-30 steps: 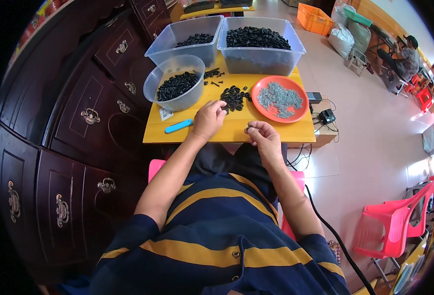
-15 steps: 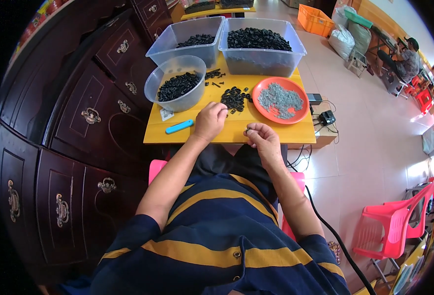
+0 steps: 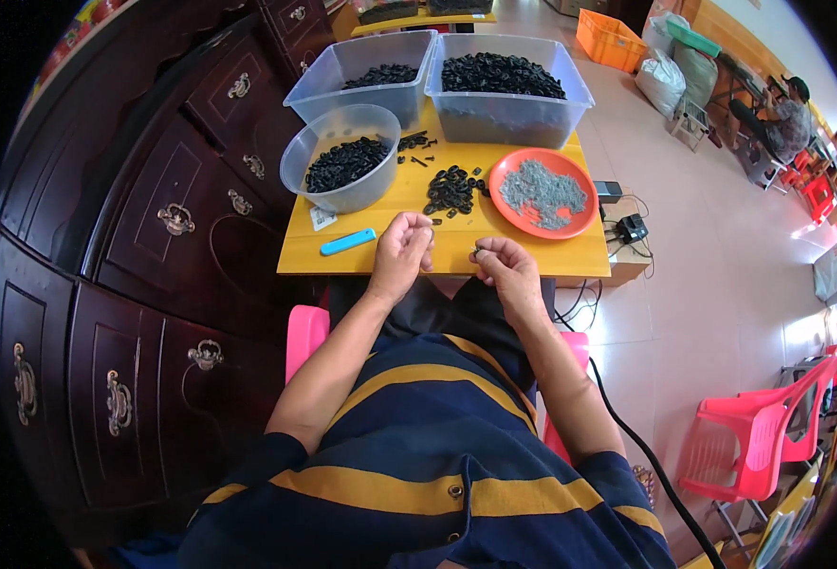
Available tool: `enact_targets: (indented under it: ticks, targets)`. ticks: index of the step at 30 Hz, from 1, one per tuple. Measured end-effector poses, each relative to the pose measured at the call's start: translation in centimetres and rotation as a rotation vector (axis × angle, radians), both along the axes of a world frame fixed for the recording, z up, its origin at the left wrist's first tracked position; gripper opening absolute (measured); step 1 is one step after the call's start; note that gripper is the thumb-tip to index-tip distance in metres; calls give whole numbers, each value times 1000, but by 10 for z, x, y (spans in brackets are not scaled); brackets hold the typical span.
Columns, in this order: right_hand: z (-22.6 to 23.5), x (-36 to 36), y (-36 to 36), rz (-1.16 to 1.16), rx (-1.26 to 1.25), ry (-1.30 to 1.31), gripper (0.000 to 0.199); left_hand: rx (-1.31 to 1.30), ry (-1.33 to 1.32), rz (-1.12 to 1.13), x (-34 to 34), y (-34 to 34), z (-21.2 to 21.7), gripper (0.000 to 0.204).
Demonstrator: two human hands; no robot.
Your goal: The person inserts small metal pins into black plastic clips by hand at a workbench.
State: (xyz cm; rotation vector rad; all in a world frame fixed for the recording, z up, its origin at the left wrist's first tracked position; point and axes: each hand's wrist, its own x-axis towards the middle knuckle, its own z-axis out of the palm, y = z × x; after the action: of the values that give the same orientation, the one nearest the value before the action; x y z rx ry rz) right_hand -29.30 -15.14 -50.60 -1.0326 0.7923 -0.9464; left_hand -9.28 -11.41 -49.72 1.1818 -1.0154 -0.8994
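Note:
My left hand (image 3: 403, 254) is closed, thumb and fingers together, above the near part of the yellow table (image 3: 447, 254). What it pinches, if anything, is too small to make out. Thumb and forefinger of my right hand (image 3: 507, 269) pinch a small dark piece (image 3: 476, 249) at the table's near edge. Beyond my left hand lies a loose pile of small black oval parts (image 3: 450, 192). A red plate (image 3: 589, 220) to its right holds many small grey metal pieces (image 3: 543, 190). Left of my left hand rests a light-blue bar-shaped tool (image 3: 347, 242).
A round clear tub (image 3: 292, 180) of black parts stands at the table's left. Behind it are two clear bins (image 3: 508, 119) with more black parts. Dark drawers (image 3: 153, 247) flank the left. Pink chairs (image 3: 750, 427) and a seated person (image 3: 786, 123) are at right.
My left hand has drawn back from the black pile toward me, its fingers curling in more. My right hand stays nearly still with its small piece.

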Motion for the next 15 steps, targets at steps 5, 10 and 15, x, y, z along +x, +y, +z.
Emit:
enact_targets:
  ticks: [5,10,15]
  targets:
    - [3,1,3,-4,6,11,21,83,95,-128,-4,9,5,15]
    - [4,1,4,10,16,0,22,96,67,-179,-10,15,2,16]
    - [2,4,5,76,49,-88,19,88,10,-170,-17,16,2,16]
